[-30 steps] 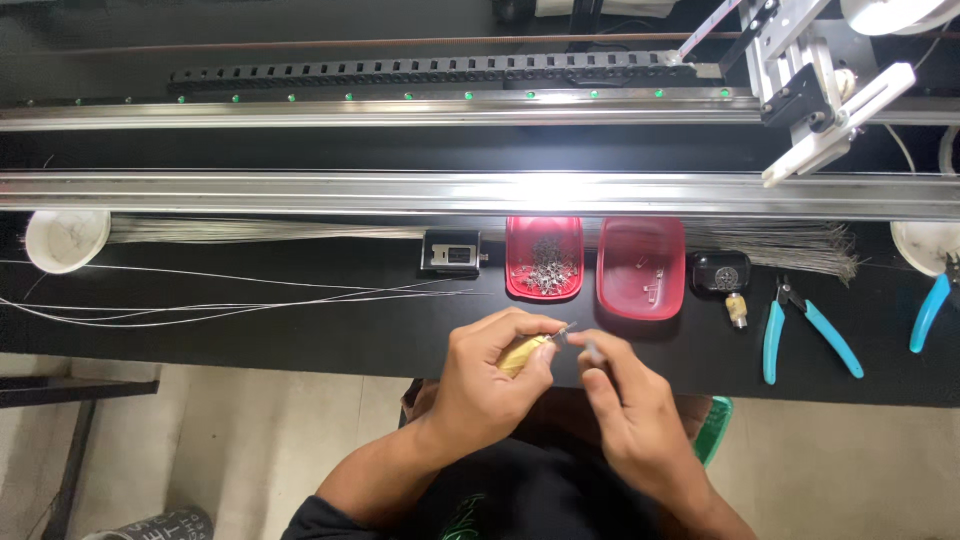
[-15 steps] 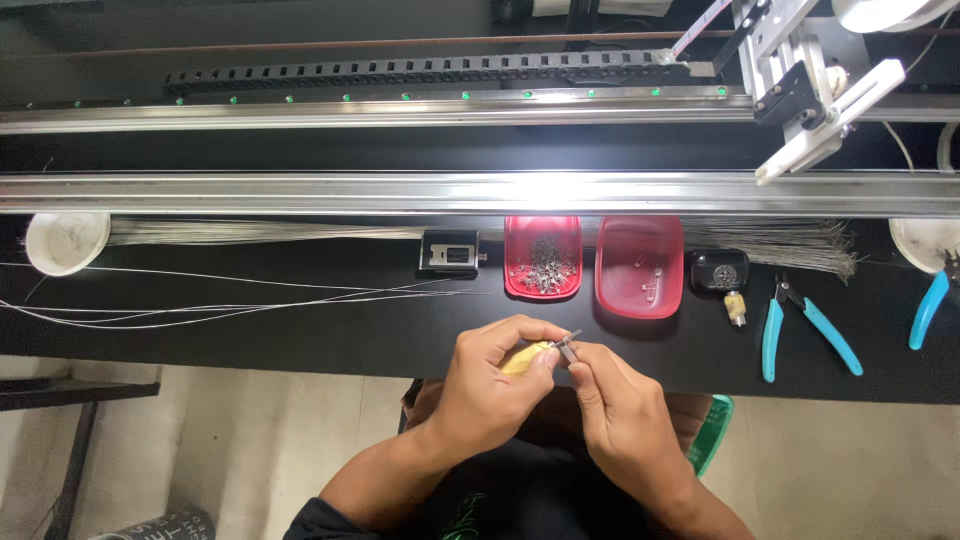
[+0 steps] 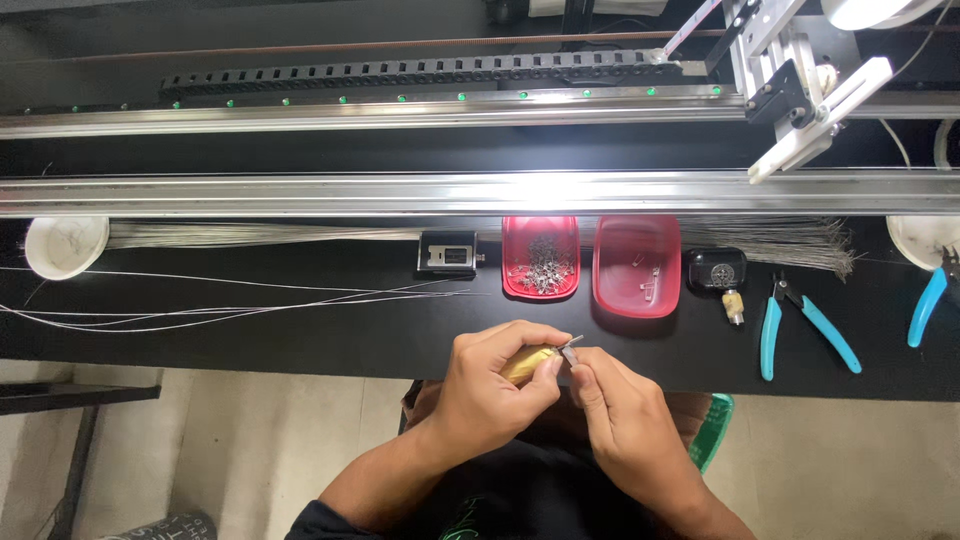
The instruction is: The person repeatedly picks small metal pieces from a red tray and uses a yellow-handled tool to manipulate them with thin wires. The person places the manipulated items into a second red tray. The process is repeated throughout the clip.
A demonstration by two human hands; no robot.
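Head view: black bench [image 3: 300, 350] w/ metal rails [image 3: 400, 192], pale floor [image 3: 250, 450].

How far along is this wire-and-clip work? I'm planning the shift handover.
Done: the right-hand red plastic tray holds just a few small metal pieces. In hand: the left hand grips a small yellow-handled tool against a tiny metal part pinched by the right hand. Left: the left-hand red tray is still heaped with metal parts, and loose thin wires lie across the black bench.
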